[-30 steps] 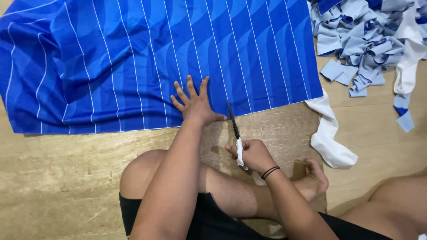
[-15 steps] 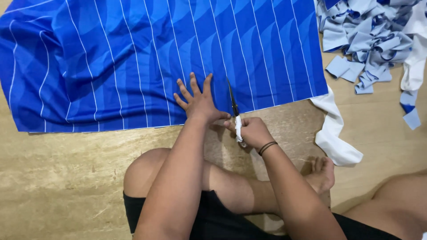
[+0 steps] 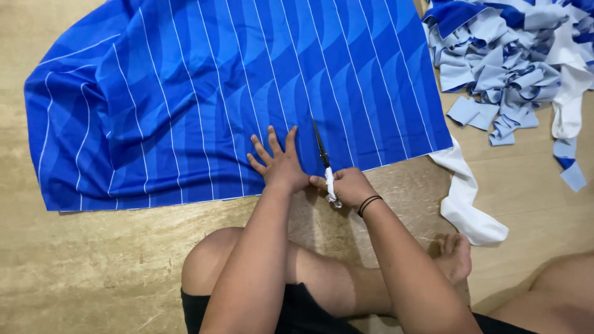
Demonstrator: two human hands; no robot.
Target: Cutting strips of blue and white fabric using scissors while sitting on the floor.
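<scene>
A large blue cloth with thin white stripes lies spread on the wooden floor. My left hand presses flat on its near edge, fingers spread. Just to its right, my right hand grips a pair of scissors with white handles. The dark blades point away from me and lie into the cloth's near edge. A dark band sits on my right wrist.
A heap of cut blue and pale-blue cloth scraps lies at the far right. A white strip of cloth trails off the blue cloth's right corner. My crossed legs and foot rest on the floor below.
The scissors have advanced away from me, further into the cloth. My left hand stays pressed flat beside them, and my right hand has followed the blades forward.
</scene>
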